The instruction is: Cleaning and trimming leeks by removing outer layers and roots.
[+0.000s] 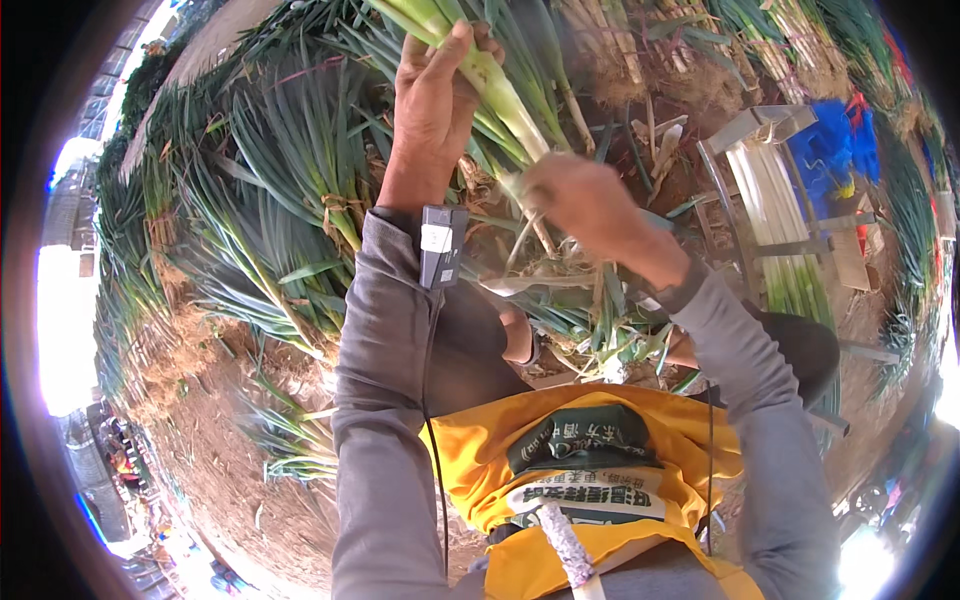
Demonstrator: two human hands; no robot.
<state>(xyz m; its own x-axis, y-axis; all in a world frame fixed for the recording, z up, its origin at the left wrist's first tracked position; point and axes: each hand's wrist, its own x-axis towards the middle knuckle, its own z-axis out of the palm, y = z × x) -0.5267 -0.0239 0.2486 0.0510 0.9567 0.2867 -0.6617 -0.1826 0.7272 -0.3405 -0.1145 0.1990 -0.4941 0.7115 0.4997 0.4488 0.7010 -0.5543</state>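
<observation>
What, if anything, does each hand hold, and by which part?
The left hand holds a green onion by its light-green upper part. The right hand is blurred at the pale lower end; its grip cannot be told.

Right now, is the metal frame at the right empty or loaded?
Loaded: long white stalks with green ends lie in the metal frame.

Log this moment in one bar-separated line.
left hand: gripping green onion | right hand: blurred, at onion's pale lower end | right side: metal rack with white-stemmed onions | left side: leafy onion bundles
</observation>
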